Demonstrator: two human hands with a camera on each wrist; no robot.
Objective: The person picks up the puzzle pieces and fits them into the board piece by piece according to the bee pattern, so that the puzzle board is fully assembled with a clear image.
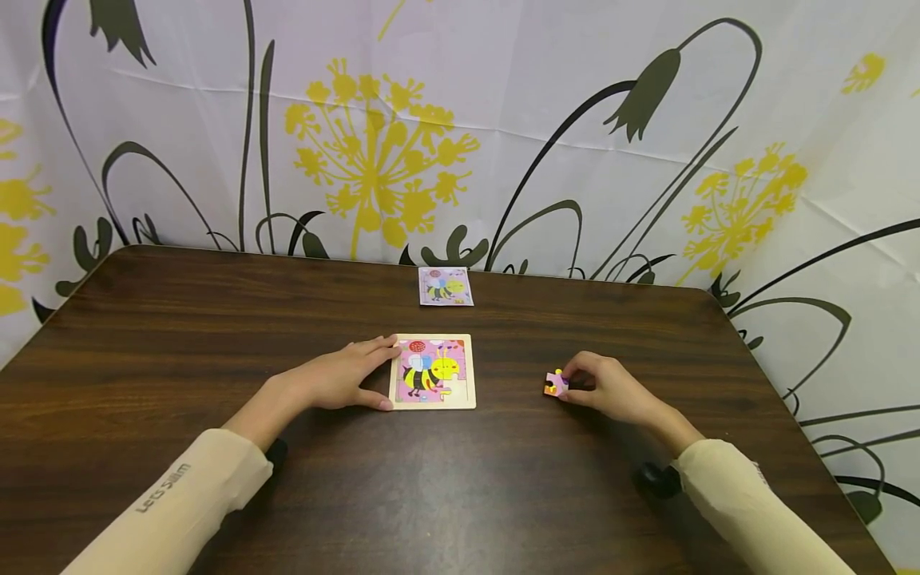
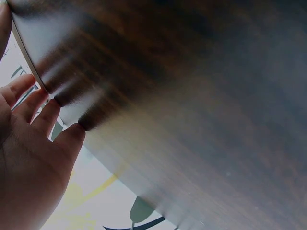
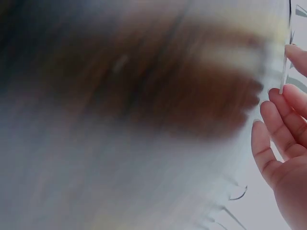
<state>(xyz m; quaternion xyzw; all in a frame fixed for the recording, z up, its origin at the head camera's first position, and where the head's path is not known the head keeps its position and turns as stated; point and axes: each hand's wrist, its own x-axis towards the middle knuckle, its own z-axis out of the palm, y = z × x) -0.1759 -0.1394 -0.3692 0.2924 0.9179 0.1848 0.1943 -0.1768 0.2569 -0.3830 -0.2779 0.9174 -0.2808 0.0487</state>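
Note:
A square wooden jigsaw puzzle point(image 1: 434, 372) with a bee picture lies flat on the brown table, its lower right corner bare of a piece. At its left side is my left hand point(image 1: 341, 375), thumb near the lower corner and fingers at the upper one, touching the frame. To the right of the puzzle, my right hand point(image 1: 606, 389) pinches a pink, yellow and orange puzzle piece point(image 1: 555, 384) between thumb and fingers. From the right wrist, the piece point(image 3: 283, 76) appears edge-on as a thin strip. The left wrist view shows the left fingers point(image 2: 47, 117) extended along the frame's edge.
Behind the puzzle, close to the table's back edge, lies a square picture card point(image 1: 446, 287) with the same bee. A white curtain point(image 1: 532, 160) with yellow and dark green flowers hangs behind the dark wood table point(image 1: 216, 319).

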